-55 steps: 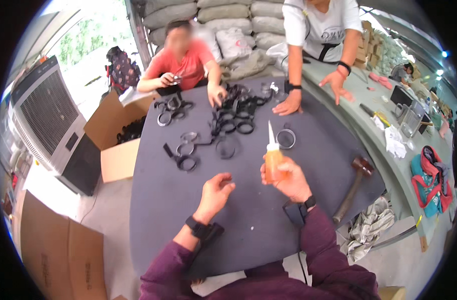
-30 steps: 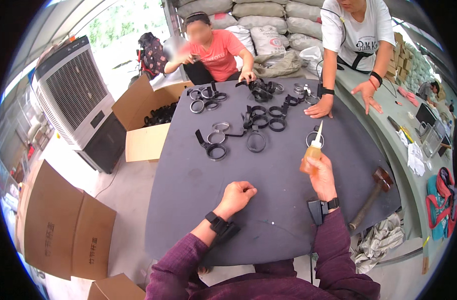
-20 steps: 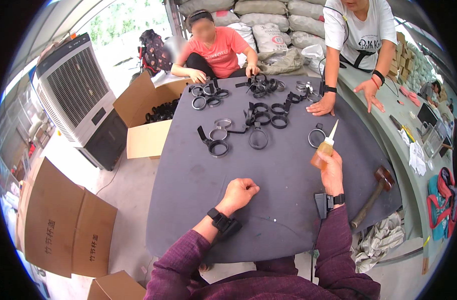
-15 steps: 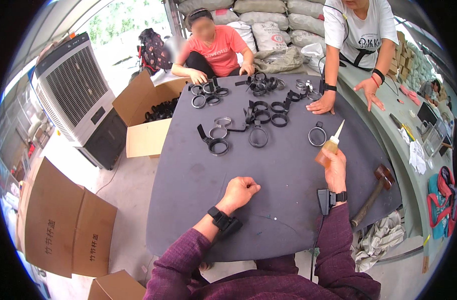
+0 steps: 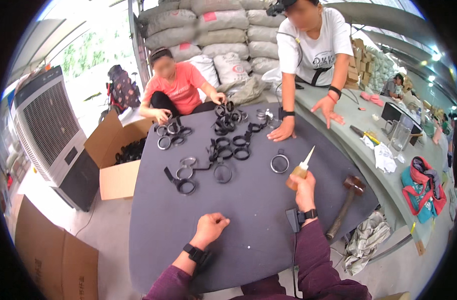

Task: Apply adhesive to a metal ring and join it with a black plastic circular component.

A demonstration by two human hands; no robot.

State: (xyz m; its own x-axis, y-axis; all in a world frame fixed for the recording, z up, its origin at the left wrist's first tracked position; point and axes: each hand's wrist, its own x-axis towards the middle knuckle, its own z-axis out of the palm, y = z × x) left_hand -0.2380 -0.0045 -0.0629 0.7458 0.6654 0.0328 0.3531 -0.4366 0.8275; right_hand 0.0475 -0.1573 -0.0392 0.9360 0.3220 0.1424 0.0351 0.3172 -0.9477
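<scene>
My right hand (image 5: 305, 192) is wrapped round an amber squeeze bottle (image 5: 298, 178), its long pale nozzle pointing up and to the right. Low over the dark grey tabletop (image 5: 258, 220), my left hand (image 5: 212, 229) is closed with fingers curled together; anything inside is hidden. Beyond the bottle lies a single silver-and-black ring (image 5: 279, 163) with a small tab. Several rings, black and silver, some with straight tabs, lie in a cluster (image 5: 223, 172) farther off, past my left hand. Nearest to that hand is a thick black ring (image 5: 185, 186).
A wooden-handled mallet (image 5: 344, 205) lies on the right. Across the table, one person handles more rings (image 5: 228, 120); another leans a hand (image 5: 282, 131) on the tabletop. An open carton of black parts (image 5: 119, 172) and an air cooler (image 5: 53, 130) stand left. A side bench (image 5: 338, 107) runs along the right.
The view has tilted up and shifted right, so the table sits lower and farther left. The far seated person has lifted some rings. My right hand keeps hold of the bottle.
</scene>
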